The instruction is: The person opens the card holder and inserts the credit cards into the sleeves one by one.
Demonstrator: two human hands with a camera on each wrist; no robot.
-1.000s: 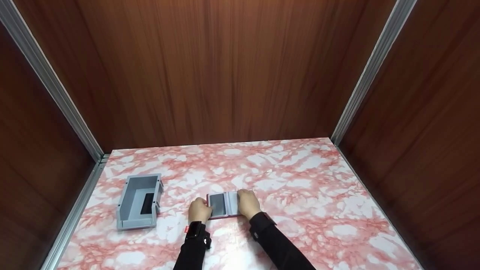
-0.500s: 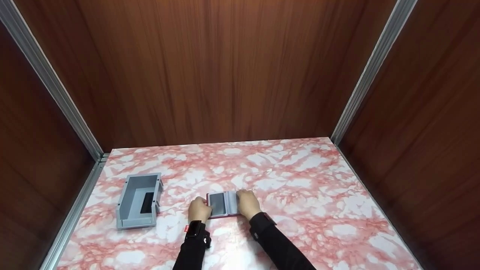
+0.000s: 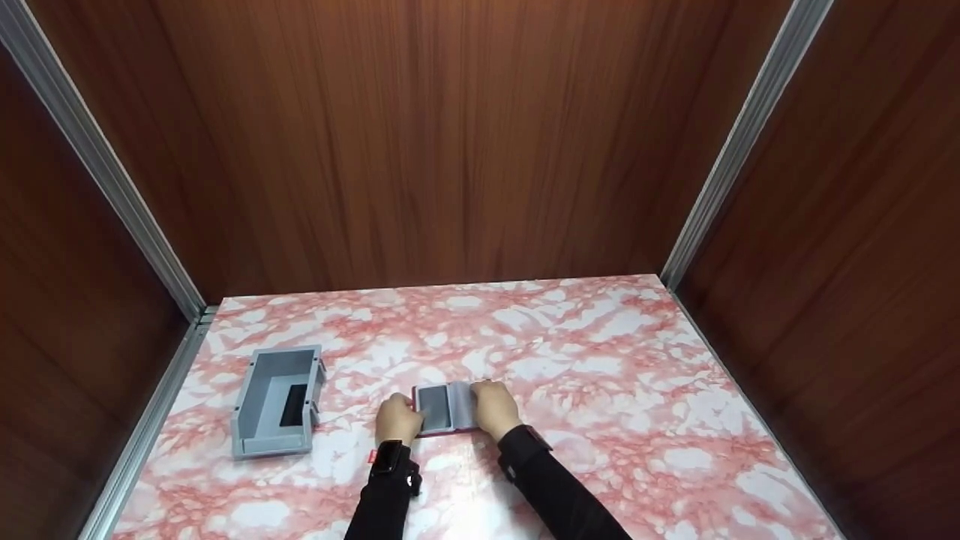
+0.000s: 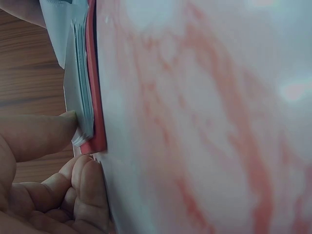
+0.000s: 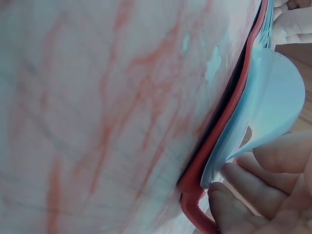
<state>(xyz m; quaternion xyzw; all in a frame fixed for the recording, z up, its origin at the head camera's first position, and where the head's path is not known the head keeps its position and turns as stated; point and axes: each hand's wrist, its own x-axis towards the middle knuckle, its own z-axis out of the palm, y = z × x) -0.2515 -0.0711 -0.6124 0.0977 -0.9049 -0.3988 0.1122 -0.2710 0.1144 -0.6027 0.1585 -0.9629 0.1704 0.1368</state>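
Note:
A red-covered card holder with clear plastic sleeves lies spread open on the table in the head view. My left hand grips its left edge, the thumb on the stacked sleeves and the curled fingers beside the red cover. At the right side, my right hand pinches a translucent sleeve, which bows up off the others in the right wrist view. Part of the right fingers' contact is hidden behind the sleeve. A red strap or flap sticks out from the cover near the right fingers.
To the left stands a grey plastic bin with a flat black object inside. The red-and-white marbled table is bounded by wood-grain panels at the back and sides.
The right fingers have shifted slightly left, and the sleeve between them now curves up more. The left hand and the bin hold their places.

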